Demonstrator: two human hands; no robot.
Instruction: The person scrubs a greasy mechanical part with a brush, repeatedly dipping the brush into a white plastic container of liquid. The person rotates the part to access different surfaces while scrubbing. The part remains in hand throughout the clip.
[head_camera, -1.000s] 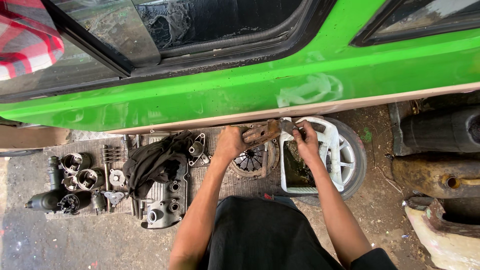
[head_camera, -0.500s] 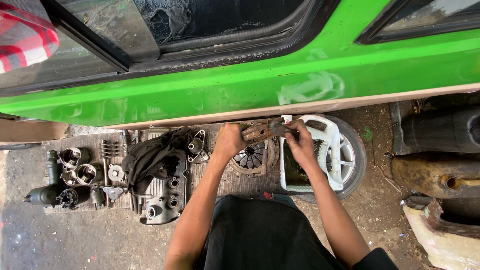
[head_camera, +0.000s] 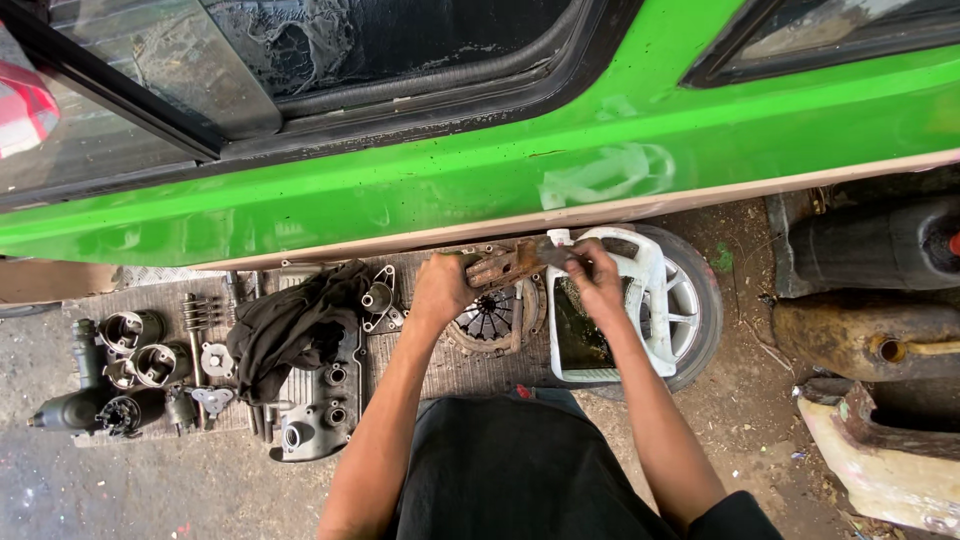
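1. Hands at centre of the scene, both raised just above the ground clutter and close under the sill of the green car body (head_camera: 500, 180). Left hand (head_camera: 441, 288) is clenched around the left end of a rusty brown metal part (head_camera: 508, 264); right hand (head_camera: 596, 280) is closed over the right end of the same part. The part is held level between them, clear of the ground.
2. Directly beneath the held part lies a round clutch plate (head_camera: 490, 318) on the ribbed mat (head_camera: 440, 365).
3. Just right of it stands a cut-open white plastic container (head_camera: 655, 300) holding dark liquid; the right hand is above its far left corner. The container rests on a wheel with a silver rim (head_camera: 690, 300) lying flat.
4. Left of the hands, a dark rag (head_camera: 290, 325) is draped over a grey engine cover (head_camera: 320, 410). Further left, several small engine parts (head_camera: 130, 360) are laid out in a group on the mat.
5. Far right, a dark plastic can (head_camera: 870, 245) and a rusty tank (head_camera: 860, 335) lie on the dirt, well apart from the hands.
6. The person's dark clothing (head_camera: 520, 470) fills the near centre.
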